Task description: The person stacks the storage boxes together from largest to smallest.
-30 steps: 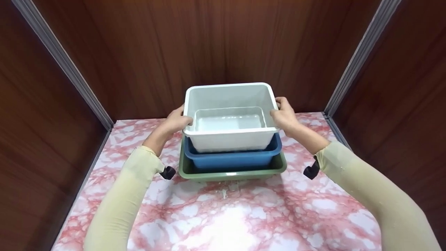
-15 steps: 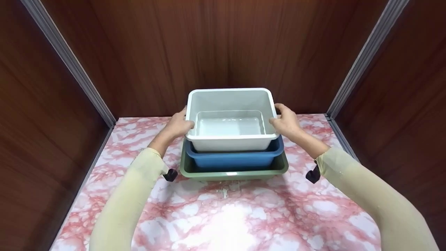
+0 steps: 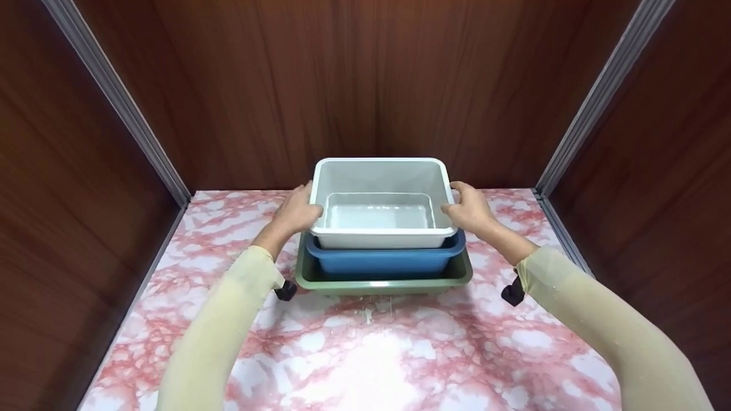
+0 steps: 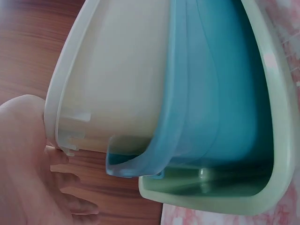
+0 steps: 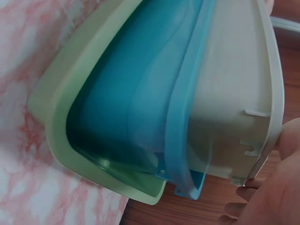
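A white plastic basin sits partly inside a blue basin, its rim standing well above the blue one. The blue basin rests in a wider green basin on the table. My left hand grips the white basin's left rim, thumb over the edge and fingers outside below it. On the opposite rim my right hand holds in the same way. In the left wrist view the white basin's outer wall slopes down into the blue rim. The right wrist view shows moulded tabs under the white rim.
The table has a red and white marbled top. Brown wood panels enclose it at the back and both sides, with grey metal strips at the corners. A small white mark lies before the green basin.
Both hands have lowered the white basin deeper into the blue basin. Its rim now sits lower, and less of its front wall shows. The blue and green basins have stayed in place.
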